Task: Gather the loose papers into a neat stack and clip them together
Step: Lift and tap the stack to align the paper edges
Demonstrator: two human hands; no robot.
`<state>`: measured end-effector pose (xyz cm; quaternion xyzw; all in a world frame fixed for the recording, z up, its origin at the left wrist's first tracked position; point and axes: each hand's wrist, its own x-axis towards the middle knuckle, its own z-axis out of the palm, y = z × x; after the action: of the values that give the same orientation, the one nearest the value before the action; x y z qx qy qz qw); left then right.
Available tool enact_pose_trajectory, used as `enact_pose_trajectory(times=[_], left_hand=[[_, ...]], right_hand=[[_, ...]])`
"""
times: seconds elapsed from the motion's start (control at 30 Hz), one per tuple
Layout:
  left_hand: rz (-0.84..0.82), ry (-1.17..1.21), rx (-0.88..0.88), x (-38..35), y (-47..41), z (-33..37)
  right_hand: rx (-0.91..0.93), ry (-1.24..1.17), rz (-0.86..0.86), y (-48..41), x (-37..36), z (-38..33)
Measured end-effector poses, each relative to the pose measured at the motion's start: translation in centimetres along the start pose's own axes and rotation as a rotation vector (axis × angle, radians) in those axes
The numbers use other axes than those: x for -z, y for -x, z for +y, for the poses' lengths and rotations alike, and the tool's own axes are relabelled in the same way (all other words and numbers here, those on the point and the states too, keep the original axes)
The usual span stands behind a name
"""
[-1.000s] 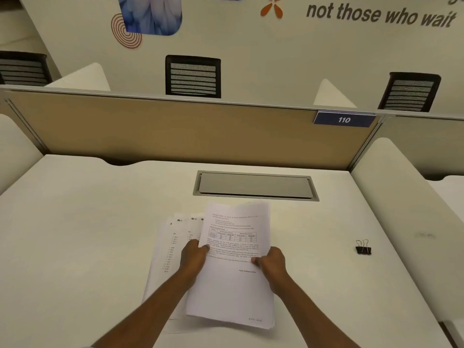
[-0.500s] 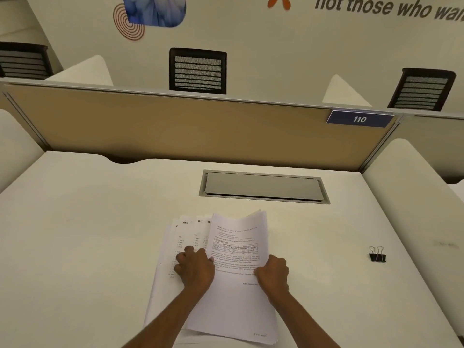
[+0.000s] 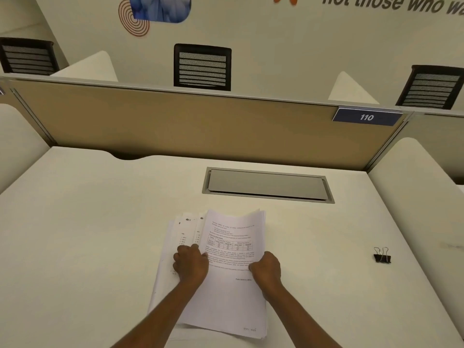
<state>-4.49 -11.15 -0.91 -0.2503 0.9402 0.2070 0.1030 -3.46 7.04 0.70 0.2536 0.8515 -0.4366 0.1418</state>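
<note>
Several white printed papers lie in a loose pile on the white desk, close to me. The top sheets with a printed table sit askew over lower sheets that stick out to the left. My left hand rests fingers-down on the left part of the pile, over the exposed lower sheets. My right hand grips the right edge of the top sheets. A black binder clip with silver arms sits alone on the desk, well to the right of the pile.
A grey cable flap is set into the desk behind the papers. A tan partition with a "110" label closes the back. White side dividers stand left and right. Black chairs show beyond the partition.
The top sheets have come down onto the lower sheets. My left hand has slid left off the top sheet's edge onto the exposed lower sheets. The clip has stayed in place.
</note>
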Motion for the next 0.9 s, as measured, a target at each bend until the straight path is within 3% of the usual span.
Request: enact_pose_trajectory(times=[0.37,0.57,0.8,0.9], left_hand=[[0.007,0.386,0.050,-0.3,-1.2,-1.5],[-0.131,0.726,0.158,0.9,-1.8,-1.5],[-0.194,0.614,0.072,1.7,-1.9,-2.3],[-0.110,0.286,0.043,1.7,-1.8,-2.7]], right_hand=[[0.002,-0.124,-0.105,0.5,0.0,-0.8],[0.032,-0.163,-0.164,1.0,-0.1,-1.3],[0.091,-0.098,-0.129,1.3,-1.3,-2.0],[0.086,0.056,-0.052,1.7,-1.9,-2.4]])
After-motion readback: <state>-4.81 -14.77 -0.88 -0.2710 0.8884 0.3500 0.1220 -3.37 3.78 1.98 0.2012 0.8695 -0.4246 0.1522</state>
